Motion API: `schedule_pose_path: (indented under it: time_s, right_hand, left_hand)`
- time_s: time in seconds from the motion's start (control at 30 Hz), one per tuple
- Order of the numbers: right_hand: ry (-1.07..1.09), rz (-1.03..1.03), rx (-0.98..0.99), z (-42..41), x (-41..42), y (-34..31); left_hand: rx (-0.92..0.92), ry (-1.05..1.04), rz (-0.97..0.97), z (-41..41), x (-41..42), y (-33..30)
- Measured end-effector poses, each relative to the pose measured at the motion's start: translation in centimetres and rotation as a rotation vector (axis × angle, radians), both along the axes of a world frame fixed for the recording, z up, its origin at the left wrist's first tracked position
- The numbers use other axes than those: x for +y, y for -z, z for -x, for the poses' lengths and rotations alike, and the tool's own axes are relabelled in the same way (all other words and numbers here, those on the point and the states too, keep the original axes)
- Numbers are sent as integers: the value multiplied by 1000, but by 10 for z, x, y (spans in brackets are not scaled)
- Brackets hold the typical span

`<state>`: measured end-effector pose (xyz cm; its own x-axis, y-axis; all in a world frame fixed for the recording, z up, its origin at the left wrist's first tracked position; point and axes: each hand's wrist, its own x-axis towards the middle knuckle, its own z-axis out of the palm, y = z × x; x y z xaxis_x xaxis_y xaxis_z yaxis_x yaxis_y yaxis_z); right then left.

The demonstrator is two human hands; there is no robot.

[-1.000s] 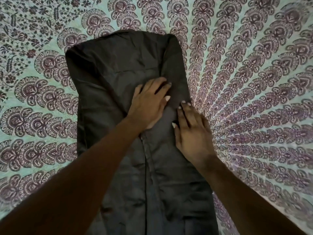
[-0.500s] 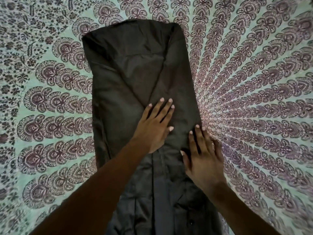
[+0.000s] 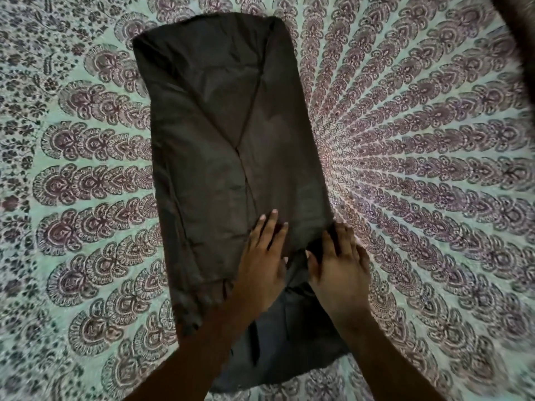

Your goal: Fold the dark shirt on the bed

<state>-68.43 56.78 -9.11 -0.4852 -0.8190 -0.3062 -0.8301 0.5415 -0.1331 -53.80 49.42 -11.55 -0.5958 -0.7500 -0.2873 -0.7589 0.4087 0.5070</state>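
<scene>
- The near hem of the dark, smooth-woven shirt (image 3: 231, 157) lies closest to the person, loose and slightly uneven at its lower right corner. Square this edge before lifting it; judged from the layout, the lengthwise fold is the step that follows.
- The left hand (image 3: 262, 264) rests flat on the shirt, fingers straight and together, pointing away from the person. It holds nothing. Keep the palm pressure even so that the overlapped panels underneath do not shift.
- The right hand (image 3: 337, 264) lies just beside the left hand at the right edge of the shirt. Its fingers are spread, relaxed and pressing down; whether the fingertips tuck under the cloth cannot be told. Use it to align the right edge straight.
- A small pucker of cloth sits between the two hands. Smooth it outward, not toward the centre seam.
- Beyond the hands, the shirt forms a long narrow rectangle with both sides folded inward, meeting along a central line. Check that this line stays straight.
- The shirt lies on the pale green bedspread with a purple peacock-feather print (image 3: 419, 157), which covers the bed. Avoid dragging the bedspread while smoothing.
</scene>
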Motion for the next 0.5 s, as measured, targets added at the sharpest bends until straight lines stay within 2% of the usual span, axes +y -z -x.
schedule_pose_path:
  time_s: [0.1,0.2,0.27,0.37,0.5]
  right_hand:
    - [76,43,-6,-1,21,-4]
    - [146,25,-109,4,39,-1]
    - [182,46,-272,7,50,3]
    - [244,130,-475,15,60,3]
    - [200,118,-542,26,64,-2]
  left_hand:
    - [166,-421,-146,8,40,-15]
    - [194,-631,-207,19,63,-21]
    - [184,-721,-217,21,74,-21]
    - [173,-752,-207,17,89,-19]
    - [147,-826,-269,18,93,-27]
